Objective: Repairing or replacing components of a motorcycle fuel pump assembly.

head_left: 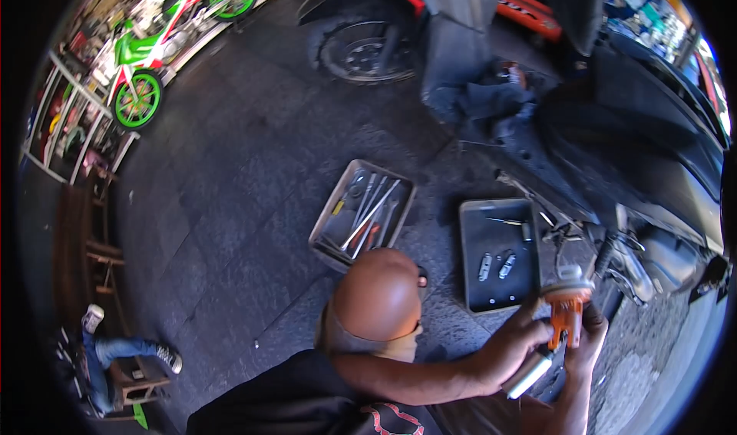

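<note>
A motorcycle fuel pump assembly (567, 316) is held up at the lower right, beside the scooter. It has an orange body, a pale round flange on top and a silver-white cylinder (530, 375) slanting down from it. My left hand (516, 347) grips its left side, fingers and thumb closed near the cylinder. On the other side, my right hand (589, 337) closes around the orange body, with some fingers hidden behind it. Just beyond my hands is a dark tray (472, 281) holding two small metal parts (495, 266), a thin yellow-handled tool and some tiny pieces.
A second tray (325, 219) holds wrenches and other hand tools. My bent knee (380, 293) rises close to it. The dark scooter (614, 120) fills the right side. Farther off are a motorcycle wheel (365, 55), a green-wheeled minibike (142, 51) and a seated person's legs (127, 349).
</note>
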### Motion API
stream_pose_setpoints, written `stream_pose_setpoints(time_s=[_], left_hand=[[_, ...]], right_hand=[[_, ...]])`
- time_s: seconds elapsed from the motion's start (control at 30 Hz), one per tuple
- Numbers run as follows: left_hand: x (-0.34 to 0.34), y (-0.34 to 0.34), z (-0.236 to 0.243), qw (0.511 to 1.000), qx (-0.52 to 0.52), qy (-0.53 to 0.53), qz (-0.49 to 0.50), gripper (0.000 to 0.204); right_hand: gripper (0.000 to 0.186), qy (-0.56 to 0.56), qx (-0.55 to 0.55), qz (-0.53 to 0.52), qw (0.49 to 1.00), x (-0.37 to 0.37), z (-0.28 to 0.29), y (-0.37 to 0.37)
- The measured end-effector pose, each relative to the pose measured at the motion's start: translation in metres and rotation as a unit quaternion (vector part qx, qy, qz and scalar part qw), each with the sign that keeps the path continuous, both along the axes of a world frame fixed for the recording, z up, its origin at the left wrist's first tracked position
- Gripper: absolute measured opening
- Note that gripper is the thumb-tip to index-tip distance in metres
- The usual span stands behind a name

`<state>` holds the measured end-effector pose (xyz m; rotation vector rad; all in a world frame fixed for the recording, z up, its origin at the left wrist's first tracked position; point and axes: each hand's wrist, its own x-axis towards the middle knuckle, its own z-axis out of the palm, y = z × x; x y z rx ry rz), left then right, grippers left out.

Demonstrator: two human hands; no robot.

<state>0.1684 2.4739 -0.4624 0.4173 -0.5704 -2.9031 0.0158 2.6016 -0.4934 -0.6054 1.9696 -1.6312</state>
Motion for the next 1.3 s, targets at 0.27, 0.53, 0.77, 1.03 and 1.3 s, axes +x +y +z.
stream_pose_setpoints(time_s=[0.27,0.53,0.77,1.03,1.3], left_hand=[[0.048,-0.022,-0.009,0.998,0.011,0.052,0.042,0.067],[0.069,-0.088,0.002,0.987,-0.016,0.03,0.155,0.056],[0.097,-0.114,0.001,0.974,-0.08,-0.035,0.209,0.045],[0.09,-0.146,0.011,0.973,-0.169,-0.003,0.157,0.04],[0.103,-0.146,-0.021,0.998,0.013,0.023,0.051,0.05]], right_hand=[[0.024,-0.392,0.024,0.029,0.919,0.012,-0.101,-0.042],[0.031,0.124,0.392,0.281,0.867,0.056,-0.169,-0.138],[0.025,0.044,0.288,0.328,0.898,0.101,-0.212,-0.217],[0.028,0.023,0.357,0.381,0.853,0.101,-0.235,-0.223],[0.033,0.049,0.292,0.382,0.875,0.031,-0.224,-0.189]])
